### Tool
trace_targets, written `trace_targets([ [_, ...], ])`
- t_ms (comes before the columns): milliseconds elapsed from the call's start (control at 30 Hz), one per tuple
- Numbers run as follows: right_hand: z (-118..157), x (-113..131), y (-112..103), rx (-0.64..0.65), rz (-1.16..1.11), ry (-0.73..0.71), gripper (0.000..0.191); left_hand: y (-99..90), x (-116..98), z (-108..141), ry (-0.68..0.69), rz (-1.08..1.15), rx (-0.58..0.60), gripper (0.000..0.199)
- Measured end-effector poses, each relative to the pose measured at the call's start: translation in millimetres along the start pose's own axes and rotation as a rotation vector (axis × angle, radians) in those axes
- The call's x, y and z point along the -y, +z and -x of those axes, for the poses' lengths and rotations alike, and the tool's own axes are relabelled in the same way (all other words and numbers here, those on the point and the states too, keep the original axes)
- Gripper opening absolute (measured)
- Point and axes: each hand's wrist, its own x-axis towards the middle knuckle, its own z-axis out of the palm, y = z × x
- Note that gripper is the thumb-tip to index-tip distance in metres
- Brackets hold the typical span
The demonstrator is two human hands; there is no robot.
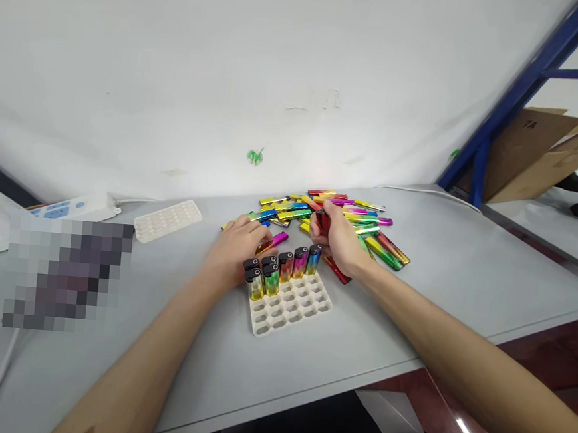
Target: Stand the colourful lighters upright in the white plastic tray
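A white tray (pixel 289 310) with rows of oval slots lies on the table, and several upright lighters (pixel 285 267) with black tops fill its back row and two slots of the row before it. My left hand (pixel 236 249) is at the tray's back left corner, fingers curled beside a pink lighter (pixel 273 242); its fingertips are partly hidden. Behind the tray's right side, my right hand (pixel 338 237) is closed around a red lighter with a black top (pixel 323 220). A loose pile of shiny coloured lighters (pixel 294 212) spreads behind and between both hands.
A second white slotted tray (pixel 168 220) lies at the back left. Beside it are white power strips (pixel 77 208) and a blurred dark object (pixel 74 273). A wall stands behind the table; a blue metal frame (pixel 520 74) and cardboard boxes (pixel 534 152) are at the right.
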Motion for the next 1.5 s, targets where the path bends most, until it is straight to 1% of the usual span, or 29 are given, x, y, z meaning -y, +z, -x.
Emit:
trace_targets([
  [100, -2, 0, -2, -0.008, -0.012, -0.107, 0.056, 0.7, 2, 0, -0.018, 0.011, -0.005, 0.022],
  [167, -4, 1, -5, -0.015, 0.012, -0.209, 0.049, 0.6, 2, 0, -0.027, 0.021, -0.002, 0.022],
  [233, -4, 4, -9, -0.024, 0.069, -0.274, 0.041, 0.2, 2, 1, -0.030, 0.020, -0.002, 0.020],
  [333, 2, 16, -15, -0.019, 0.115, -0.322, 0.033, -0.8, 1, 1, -0.034, 0.004, -0.018, 0.019],
  [433, 10, 31, -21, -0.003, 0.081, -0.346, 0.031, -1.7, -2, 1, -0.047, 0.002, -0.023, 0.016],
  [533, 17, 39, -23, 0.054, 0.026, -0.361, 0.028, -2.1, -4, 1, -0.070, 0.002, -0.013, 0.013],
  [600, 22, 42, -21, 0.091, 0.062, -0.410, 0.026, -2.0, -4, 0, -0.076, 0.001, -0.012, 0.014],
  [700, 31, 42, -14, 0.118, 0.253, -0.536, 0.031, -1.3, -3, 1, -0.079, -0.003, -0.013, 0.016],
  [833, 42, 41, -6, 0.179, 0.623, -0.778, 0.025, -1.2, -3, 1, -0.084, -0.005, -0.006, 0.016],
  [900, 44, 38, -3, 0.218, 0.743, -0.832, 0.022, -2.0, -5, 1, -0.087, -0.009, 0.009, 0.016],
  [1000, 43, 32, 1, 0.262, 0.822, -0.864, 0.021, -3.6, -6, 2, -0.089, 0.001, 0.010, 0.014],
  [1133, 37, 26, 2, 0.294, 0.841, -0.904, 0.017, -4.5, -7, 3, -0.080, 0.009, -0.005, 0.013],
  [1267, 37, 30, -1, 0.310, 0.816, -0.858, 0.013, -2.1, -4, 3, -0.085, 0.012, -0.003, 0.016],
  [1500, 37, 31, -4, 0.407, 0.785, -0.785, 0.013, 3.4, 1, 3, -0.058, 0.004, -0.032, 0.022],
])
